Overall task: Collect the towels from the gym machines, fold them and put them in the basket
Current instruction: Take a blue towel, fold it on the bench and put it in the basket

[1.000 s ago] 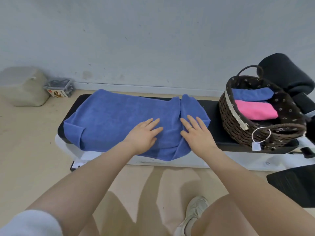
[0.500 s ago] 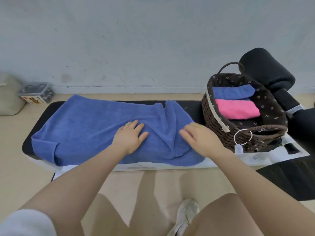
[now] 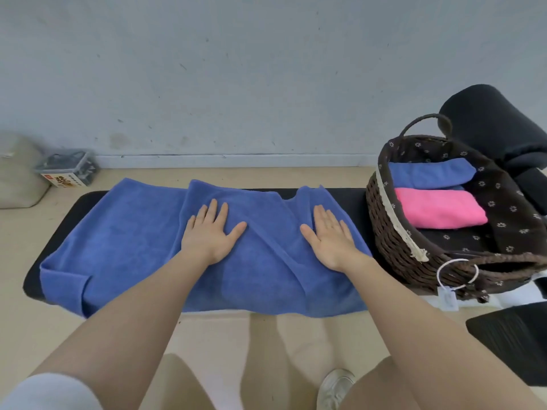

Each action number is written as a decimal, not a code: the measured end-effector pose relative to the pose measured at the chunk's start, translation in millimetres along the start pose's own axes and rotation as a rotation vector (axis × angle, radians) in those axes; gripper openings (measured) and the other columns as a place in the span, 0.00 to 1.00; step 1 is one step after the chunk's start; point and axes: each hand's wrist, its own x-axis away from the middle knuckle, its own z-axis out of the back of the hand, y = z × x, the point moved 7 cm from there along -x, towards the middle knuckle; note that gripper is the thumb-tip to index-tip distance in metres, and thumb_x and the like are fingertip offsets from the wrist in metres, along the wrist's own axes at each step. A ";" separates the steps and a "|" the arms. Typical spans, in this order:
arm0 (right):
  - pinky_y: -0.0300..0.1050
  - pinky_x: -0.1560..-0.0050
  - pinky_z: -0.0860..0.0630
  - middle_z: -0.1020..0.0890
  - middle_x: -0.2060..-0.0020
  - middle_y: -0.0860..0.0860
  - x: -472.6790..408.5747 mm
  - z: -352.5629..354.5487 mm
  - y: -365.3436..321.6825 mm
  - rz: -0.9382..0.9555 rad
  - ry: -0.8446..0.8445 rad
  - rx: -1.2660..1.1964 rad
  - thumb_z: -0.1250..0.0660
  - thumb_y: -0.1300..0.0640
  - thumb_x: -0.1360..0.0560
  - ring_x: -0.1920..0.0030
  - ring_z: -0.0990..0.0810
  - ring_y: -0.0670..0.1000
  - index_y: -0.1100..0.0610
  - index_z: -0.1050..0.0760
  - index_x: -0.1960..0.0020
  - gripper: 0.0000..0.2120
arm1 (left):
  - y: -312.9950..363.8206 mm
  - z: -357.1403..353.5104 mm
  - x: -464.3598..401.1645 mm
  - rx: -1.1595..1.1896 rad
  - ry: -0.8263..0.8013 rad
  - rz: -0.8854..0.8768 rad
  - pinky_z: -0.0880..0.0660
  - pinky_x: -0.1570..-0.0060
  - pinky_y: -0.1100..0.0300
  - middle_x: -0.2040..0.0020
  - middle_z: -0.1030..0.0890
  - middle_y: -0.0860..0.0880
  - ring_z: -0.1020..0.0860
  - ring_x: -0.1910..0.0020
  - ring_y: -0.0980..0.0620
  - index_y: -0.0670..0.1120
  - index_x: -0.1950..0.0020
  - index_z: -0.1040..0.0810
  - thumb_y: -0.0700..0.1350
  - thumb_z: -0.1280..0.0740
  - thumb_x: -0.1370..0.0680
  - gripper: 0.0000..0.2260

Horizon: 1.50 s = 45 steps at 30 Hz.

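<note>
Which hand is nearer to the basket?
Right. The right hand lies flat on the blue towel just beside the basket; the left hand presses the towel farther away, near its middle.

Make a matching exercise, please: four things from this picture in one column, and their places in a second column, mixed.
Things:
1. large blue towel
2. pink towel
3. wicker basket
4. clear plastic box

Places:
A. on the floor by the wall
B. spread on the black bench, under both flat hands
C. inside the basket
D. on the bench's right end

Pairs: 1-B, 2-C, 3-D, 4-A
</note>
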 end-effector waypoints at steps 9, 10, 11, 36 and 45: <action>0.53 0.25 0.62 0.60 0.23 0.58 1.0 17.2 -20.2 -0.275 0.167 0.134 0.59 0.37 0.21 0.23 0.61 0.55 0.61 0.59 0.23 0.37 | -21.1 23.9 8.6 0.574 -0.080 -0.071 0.53 0.27 0.59 0.23 0.47 0.56 0.50 0.24 0.56 0.53 0.25 0.42 0.54 0.48 0.18 0.22; 0.53 0.25 0.61 0.59 0.23 0.57 4.0 20.4 -37.8 -0.203 0.220 0.163 0.58 0.39 0.20 0.23 0.60 0.54 0.61 0.57 0.23 0.34 | -26.6 31.7 17.4 0.660 -0.024 -0.096 0.50 0.29 0.62 0.24 0.43 0.57 0.46 0.25 0.58 0.54 0.26 0.39 0.52 0.47 0.18 0.20; 0.53 0.25 0.61 0.58 0.23 0.56 8.2 21.3 -60.1 -0.100 0.258 0.189 0.57 0.41 0.19 0.23 0.59 0.54 0.59 0.55 0.23 0.32 | -33.4 39.9 26.3 0.688 0.051 -0.117 0.47 0.30 0.64 0.25 0.40 0.57 0.43 0.26 0.58 0.53 0.27 0.36 0.49 0.46 0.18 0.18; 0.50 0.24 0.59 0.56 0.23 0.49 -52.7 -67.5 -189.6 0.041 0.144 0.246 0.57 0.41 0.20 0.23 0.58 0.50 0.54 0.57 0.22 0.31 | -232.1 32.6 -1.0 0.027 0.157 0.156 0.57 0.25 0.54 0.22 0.55 0.49 0.56 0.23 0.51 0.46 0.23 0.56 0.59 0.55 0.20 0.30; 0.52 0.25 0.48 0.50 0.23 0.55 -12.7 -61.4 -251.2 0.218 0.243 0.200 0.49 0.47 0.19 0.23 0.50 0.55 0.58 0.45 0.25 0.26 | -254.8 55.5 45.4 0.100 0.222 0.040 0.48 0.28 0.50 0.23 0.48 0.45 0.48 0.24 0.43 0.48 0.28 0.36 0.54 0.48 0.19 0.21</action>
